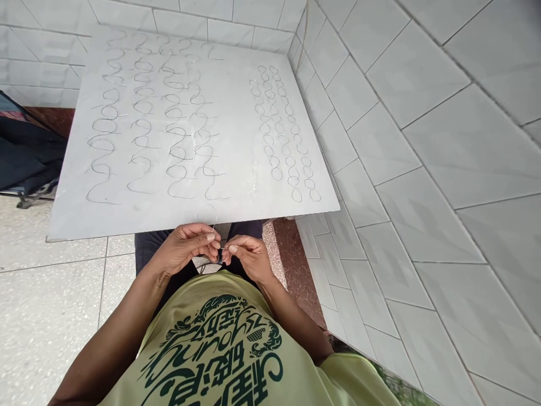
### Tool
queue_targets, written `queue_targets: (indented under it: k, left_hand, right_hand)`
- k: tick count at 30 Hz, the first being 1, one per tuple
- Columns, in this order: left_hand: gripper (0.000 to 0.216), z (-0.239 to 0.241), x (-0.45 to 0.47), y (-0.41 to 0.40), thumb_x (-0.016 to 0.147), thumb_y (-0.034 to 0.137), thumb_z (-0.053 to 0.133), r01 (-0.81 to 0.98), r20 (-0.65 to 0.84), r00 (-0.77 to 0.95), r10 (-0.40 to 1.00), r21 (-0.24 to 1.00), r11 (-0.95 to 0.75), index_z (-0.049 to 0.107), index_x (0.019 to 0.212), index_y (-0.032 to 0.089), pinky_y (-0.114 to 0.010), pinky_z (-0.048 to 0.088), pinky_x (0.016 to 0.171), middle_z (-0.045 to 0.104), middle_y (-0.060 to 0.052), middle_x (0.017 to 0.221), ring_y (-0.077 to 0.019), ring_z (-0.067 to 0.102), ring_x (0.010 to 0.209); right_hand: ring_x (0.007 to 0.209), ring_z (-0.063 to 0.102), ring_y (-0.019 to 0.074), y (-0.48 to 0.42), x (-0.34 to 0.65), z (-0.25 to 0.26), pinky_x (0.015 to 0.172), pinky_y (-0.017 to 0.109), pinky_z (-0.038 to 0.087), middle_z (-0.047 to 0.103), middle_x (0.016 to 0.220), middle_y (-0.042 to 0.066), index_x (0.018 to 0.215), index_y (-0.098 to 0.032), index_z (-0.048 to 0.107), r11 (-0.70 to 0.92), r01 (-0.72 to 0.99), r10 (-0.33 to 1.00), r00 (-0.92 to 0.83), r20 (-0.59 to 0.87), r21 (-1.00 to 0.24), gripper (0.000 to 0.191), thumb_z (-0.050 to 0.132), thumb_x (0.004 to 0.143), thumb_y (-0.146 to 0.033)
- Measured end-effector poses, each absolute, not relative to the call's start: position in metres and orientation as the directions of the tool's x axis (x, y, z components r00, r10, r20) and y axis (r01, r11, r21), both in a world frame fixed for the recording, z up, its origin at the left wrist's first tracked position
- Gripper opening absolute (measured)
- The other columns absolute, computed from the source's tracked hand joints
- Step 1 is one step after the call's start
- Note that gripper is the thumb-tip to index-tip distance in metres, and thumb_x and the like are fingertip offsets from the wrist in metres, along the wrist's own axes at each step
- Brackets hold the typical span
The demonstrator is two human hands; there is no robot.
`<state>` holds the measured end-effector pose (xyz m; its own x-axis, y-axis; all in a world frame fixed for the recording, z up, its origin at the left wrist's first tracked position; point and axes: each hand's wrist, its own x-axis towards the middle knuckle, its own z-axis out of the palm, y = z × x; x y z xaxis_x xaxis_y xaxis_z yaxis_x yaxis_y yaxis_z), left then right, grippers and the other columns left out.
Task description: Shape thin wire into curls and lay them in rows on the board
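Observation:
Just off the near edge of the white board, my left hand (192,243) pinches a thin wire (222,247) between thumb and fingers. My right hand (249,255) grips the same wire close beside it, fingers bent inward. The wire is so fine that its full shape cannot be made out. On the board ahead lie several columns of curved wire pieces (176,129), open S-like or looped. Farther right, several figure-eight wire loops (279,127) lie in slanting rows. One curved piece (207,211) rests near the board's front edge, right above my hands.
The white board (236,186) spans the space in front of my lap. A tiled wall (380,141) runs close along the right, and another tiled wall (236,20) stands behind the board. A dark folded frame with black fabric (27,152) is at the left. Speckled floor tiles (51,304) lie below.

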<state>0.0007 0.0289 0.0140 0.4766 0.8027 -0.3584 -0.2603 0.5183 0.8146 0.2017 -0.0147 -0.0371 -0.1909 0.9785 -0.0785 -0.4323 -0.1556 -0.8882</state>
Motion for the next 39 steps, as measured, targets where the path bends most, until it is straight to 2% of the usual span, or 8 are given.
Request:
queue_targets:
  k: [4, 10, 18, 21, 26, 32, 37, 39]
  left_hand:
    - [0.022, 0.016, 0.003, 0.029, 0.085, 0.032, 0.082, -0.219, -0.366, 0.443, 0.818, 0.841, 0.495, 0.079, 0.098, 0.015, -0.031, 0.063, 0.068, 0.077, -0.008, 0.084, -0.017, 0.073, 0.068]
    - [0.039, 0.016, 0.005, 0.022, 0.09, 0.037, 0.076, -0.154, -0.3, 0.393, 0.869, 0.91, 0.384, 0.073, 0.125, 0.019, -0.032, 0.062, 0.083, 0.077, -0.009, 0.103, -0.0186, 0.074, 0.088]
    - [0.036, 0.008, 0.013, 0.018, 0.084, 0.047, 0.08, -0.029, -0.328, 0.313, 0.891, 0.935, 0.354, 0.079, 0.103, 0.016, -0.032, 0.062, 0.072, 0.078, -0.009, 0.086, -0.0199, 0.073, 0.076]
    - [0.034, 0.006, 0.016, 0.017, 0.087, 0.05, 0.075, 0.101, -0.311, 0.355, 0.882, 0.95, 0.295, 0.077, 0.084, 0.017, -0.029, 0.059, 0.067, 0.075, -0.006, 0.078, -0.017, 0.069, 0.069]
    - [0.033, 0.003, 0.018, 0.013, 0.091, 0.048, 0.07, 0.232, -0.299, 0.39, 0.871, 0.947, 0.221, 0.074, 0.076, 0.019, -0.024, 0.055, 0.058, 0.07, -0.003, 0.07, -0.015, 0.065, 0.06]
    - [0.033, -0.004, 0.02, 0.01, 0.089, 0.045, 0.071, 0.226, -0.291, 0.367, 0.884, 0.949, 0.219, 0.071, 0.069, 0.019, -0.023, 0.05, 0.047, 0.067, -0.002, 0.06, -0.0139, 0.061, 0.048]
    - [0.039, -0.005, 0.022, 0.014, 0.086, 0.05, 0.073, 0.191, -0.406, 0.316, 0.857, 0.912, 0.362, 0.069, 0.066, 0.018, -0.026, 0.053, 0.047, 0.066, -0.003, 0.059, -0.0145, 0.061, 0.048]
    - [0.035, -0.002, 0.019, 0.016, 0.084, 0.049, 0.078, 0.14, -0.437, 0.323, 0.839, 0.899, 0.414, 0.072, 0.075, 0.016, -0.026, 0.055, 0.051, 0.068, -0.003, 0.064, -0.0145, 0.063, 0.053]
  right_hand:
    - [0.061, 0.065, 0.0151, -0.015, 0.201, -0.035, 0.059, 0.029, 0.053, 0.075, 0.077, 0.003, 0.086, -0.02, 0.076, -0.193, -0.414, 0.978, -0.154, -0.141, -0.89, 0.019, 0.079, 0.087, -0.039]
    - [0.058, 0.063, 0.0132, -0.016, 0.197, -0.032, 0.057, 0.027, 0.051, 0.073, 0.076, 0.003, 0.091, -0.019, 0.076, -0.243, -0.423, 0.97, -0.129, -0.208, -0.873, 0.025, 0.075, 0.09, -0.045]
    - [0.056, 0.059, 0.0122, -0.016, 0.192, -0.03, 0.053, 0.025, 0.049, 0.069, 0.072, 0.002, 0.086, -0.019, 0.073, -0.275, -0.294, 0.962, -0.089, -0.26, -0.915, 0.034, 0.067, 0.093, -0.052]
    - [0.052, 0.055, 0.0102, -0.015, 0.192, -0.029, 0.05, 0.022, 0.044, 0.063, 0.064, -0.002, 0.081, -0.019, 0.068, -0.26, -0.161, 0.965, -0.063, -0.253, -0.952, 0.034, 0.064, 0.094, -0.05]
    - [0.046, 0.049, 0.009, -0.014, 0.193, -0.029, 0.047, 0.022, 0.039, 0.057, 0.056, -0.004, 0.074, -0.019, 0.062, -0.272, -0.084, 0.962, -0.054, -0.268, -0.959, 0.033, 0.061, 0.095, -0.044]
    - [0.043, 0.048, 0.0088, -0.015, 0.185, -0.031, 0.044, 0.022, 0.037, 0.057, 0.054, -0.004, 0.074, -0.019, 0.063, -0.275, -0.072, 0.961, 0.019, -0.277, -0.959, 0.032, 0.06, 0.093, -0.044]
    - [0.044, 0.049, 0.0087, -0.015, 0.179, -0.035, 0.044, 0.022, 0.038, 0.058, 0.055, -0.003, 0.072, -0.019, 0.063, -0.276, -0.127, 0.958, 0.041, -0.283, -0.953, 0.034, 0.06, 0.094, -0.045]
    - [0.044, 0.049, 0.0086, -0.014, 0.18, -0.037, 0.044, 0.022, 0.037, 0.058, 0.056, -0.003, 0.072, -0.019, 0.062, -0.276, -0.149, 0.958, 0.03, -0.283, -0.949, 0.033, 0.06, 0.094, -0.044]
